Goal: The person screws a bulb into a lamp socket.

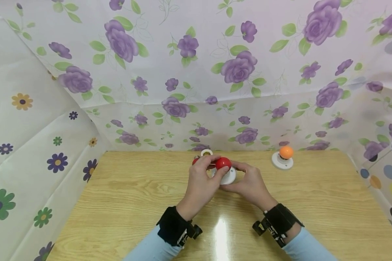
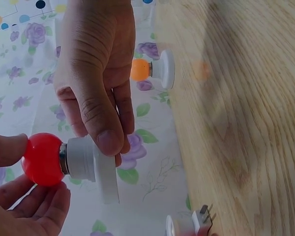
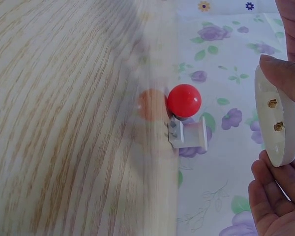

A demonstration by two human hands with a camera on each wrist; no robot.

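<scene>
My left hand [image 1: 199, 181] pinches a round red light bulb [image 1: 223, 163] between thumb and fingers. The bulb's metal cap sits at the mouth of a white round-based lamp holder [image 1: 229, 177], seen side-on in the left wrist view. My right hand [image 1: 250, 182] grips that lamp holder by its disc-shaped base, thumb on one side and fingers on the other. Two brass contacts show on the underside of the base in the right wrist view. Both hands keep bulb and holder together above the table, near its back edge.
Behind the left hand lie a second red bulb [image 3: 184, 101] and a white plug-in lamp socket [image 3: 189, 135] with metal prongs. Toward the back right of the wooden table [image 1: 124, 203], an orange bulb [image 1: 286, 152] stands in a white round holder [image 1: 282, 164]. Flowered sheeting [image 1: 143, 123] rises behind.
</scene>
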